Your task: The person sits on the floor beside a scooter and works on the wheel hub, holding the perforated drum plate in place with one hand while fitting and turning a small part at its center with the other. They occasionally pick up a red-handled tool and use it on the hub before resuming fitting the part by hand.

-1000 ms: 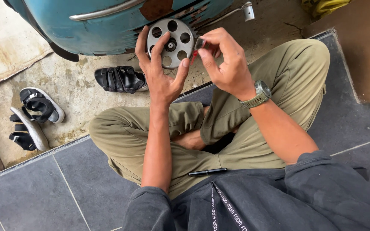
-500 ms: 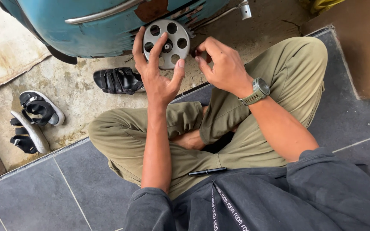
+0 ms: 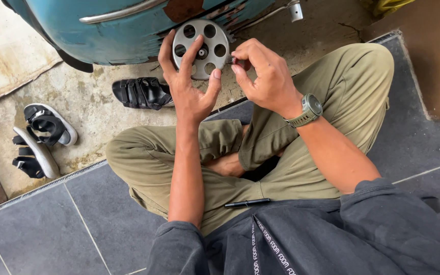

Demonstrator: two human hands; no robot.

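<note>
One grey disc (image 3: 201, 48) with round holes is held up before the blue body (image 3: 128, 30), the left hand (image 3: 189, 84) clasping it from behind with spread fingers, the right hand (image 3: 260, 76) pinching a small part at its edge, black sandal (image 3: 141, 92) below.
</note>
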